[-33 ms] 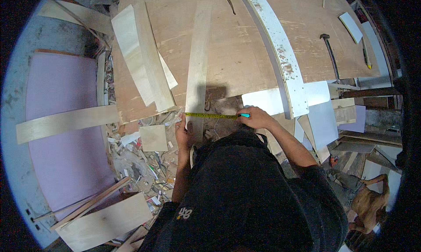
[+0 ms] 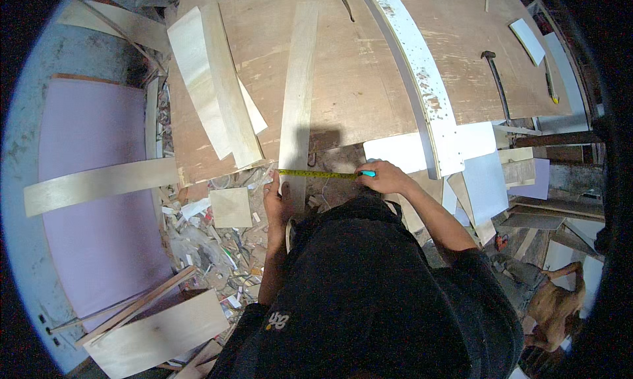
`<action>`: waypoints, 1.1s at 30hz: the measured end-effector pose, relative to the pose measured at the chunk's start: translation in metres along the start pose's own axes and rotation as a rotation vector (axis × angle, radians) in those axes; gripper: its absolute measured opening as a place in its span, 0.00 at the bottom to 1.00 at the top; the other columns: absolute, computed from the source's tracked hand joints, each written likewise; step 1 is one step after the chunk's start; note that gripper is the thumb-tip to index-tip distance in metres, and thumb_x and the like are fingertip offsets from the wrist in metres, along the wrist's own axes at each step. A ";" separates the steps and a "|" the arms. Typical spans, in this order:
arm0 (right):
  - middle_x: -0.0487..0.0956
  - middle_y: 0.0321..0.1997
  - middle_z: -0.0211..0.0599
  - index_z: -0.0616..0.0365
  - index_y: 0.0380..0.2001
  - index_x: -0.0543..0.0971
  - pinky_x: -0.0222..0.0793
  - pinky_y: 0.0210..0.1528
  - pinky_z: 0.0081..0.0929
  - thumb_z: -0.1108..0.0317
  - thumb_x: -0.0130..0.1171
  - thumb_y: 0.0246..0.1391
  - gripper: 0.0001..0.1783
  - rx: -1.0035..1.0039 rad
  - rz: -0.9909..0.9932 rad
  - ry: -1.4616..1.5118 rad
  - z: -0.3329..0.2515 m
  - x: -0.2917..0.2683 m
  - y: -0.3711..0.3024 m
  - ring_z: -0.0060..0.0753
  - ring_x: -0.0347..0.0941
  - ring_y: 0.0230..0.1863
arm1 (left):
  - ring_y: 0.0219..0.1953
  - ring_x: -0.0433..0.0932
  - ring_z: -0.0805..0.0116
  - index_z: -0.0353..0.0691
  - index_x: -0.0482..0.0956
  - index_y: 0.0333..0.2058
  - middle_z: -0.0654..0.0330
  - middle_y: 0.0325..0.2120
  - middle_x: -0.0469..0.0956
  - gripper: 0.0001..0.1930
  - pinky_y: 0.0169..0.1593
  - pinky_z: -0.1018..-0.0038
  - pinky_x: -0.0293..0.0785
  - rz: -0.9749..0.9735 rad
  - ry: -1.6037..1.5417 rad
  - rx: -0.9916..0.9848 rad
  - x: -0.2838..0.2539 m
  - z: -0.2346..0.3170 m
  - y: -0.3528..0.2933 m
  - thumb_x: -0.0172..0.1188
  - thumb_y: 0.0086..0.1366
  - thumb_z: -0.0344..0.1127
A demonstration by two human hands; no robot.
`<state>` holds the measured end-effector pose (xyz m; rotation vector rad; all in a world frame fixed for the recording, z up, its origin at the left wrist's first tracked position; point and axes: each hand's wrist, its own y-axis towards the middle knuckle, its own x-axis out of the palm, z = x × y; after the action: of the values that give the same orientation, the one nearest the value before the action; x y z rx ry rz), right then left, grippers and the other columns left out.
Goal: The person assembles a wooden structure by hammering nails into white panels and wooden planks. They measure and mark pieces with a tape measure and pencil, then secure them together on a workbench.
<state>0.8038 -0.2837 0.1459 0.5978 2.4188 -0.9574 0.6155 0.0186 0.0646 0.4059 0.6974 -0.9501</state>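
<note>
A tape measure's yellow blade [image 2: 318,174] is pulled out across a pale plywood strip [image 2: 299,82], near the strip's end closest to me. My left hand [image 2: 273,200] is closed at the blade's free end, by the strip's left edge; its lower fingers are partly hidden. To the right of the strip, my right hand [image 2: 388,179] grips the turquoise tape case [image 2: 367,173]. The blade runs nearly straight between both hands. The strip lies lengthwise on a large brown plywood sheet [image 2: 369,82] and reaches past its near edge.
Left on the sheet lie loose panel pieces [image 2: 227,95]; right are a long white board [image 2: 419,76] and a hammer [image 2: 494,82]. Scraps litter the floor [image 2: 211,247] at lower left, beside a lilac panel [image 2: 92,181]. Another person [image 2: 554,300] is at lower right.
</note>
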 end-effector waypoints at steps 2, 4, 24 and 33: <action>0.85 0.50 0.45 0.49 0.51 0.85 0.74 0.60 0.43 0.52 0.58 0.59 0.21 -0.023 0.028 0.012 -0.001 0.001 -0.002 0.51 0.80 0.53 | 0.34 0.77 0.55 0.43 0.71 0.68 0.47 0.34 0.77 0.28 0.39 0.63 0.74 0.013 -0.016 0.037 0.003 -0.004 -0.001 0.61 0.69 0.34; 0.85 0.50 0.46 0.49 0.50 0.85 0.74 0.60 0.42 0.52 0.58 0.59 0.22 -0.041 0.038 0.015 -0.002 0.001 -0.004 0.51 0.80 0.53 | 0.35 0.77 0.54 0.41 0.70 0.68 0.47 0.34 0.77 0.29 0.40 0.62 0.75 -0.020 -0.084 -0.027 0.004 -0.006 -0.001 0.61 0.69 0.32; 0.84 0.54 0.43 0.52 0.49 0.85 0.72 0.63 0.41 0.48 0.58 0.58 0.24 -0.007 0.025 0.047 0.000 -0.009 -0.008 0.50 0.78 0.58 | 0.41 0.79 0.48 0.37 0.71 0.66 0.44 0.34 0.79 0.27 0.45 0.56 0.75 -0.014 -0.050 -0.033 0.011 0.005 -0.007 0.57 0.68 0.30; 0.84 0.54 0.46 0.53 0.50 0.85 0.73 0.63 0.39 0.49 0.60 0.56 0.25 -0.004 0.068 0.088 0.022 -0.003 -0.008 0.50 0.79 0.57 | 0.40 0.79 0.49 0.42 0.72 0.67 0.43 0.38 0.78 0.27 0.46 0.56 0.75 -0.064 -0.105 -0.251 0.014 0.024 -0.014 0.58 0.69 0.35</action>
<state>0.8076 -0.3050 0.1377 0.7299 2.4595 -0.9165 0.6178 -0.0120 0.0720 0.1127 0.7263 -0.9236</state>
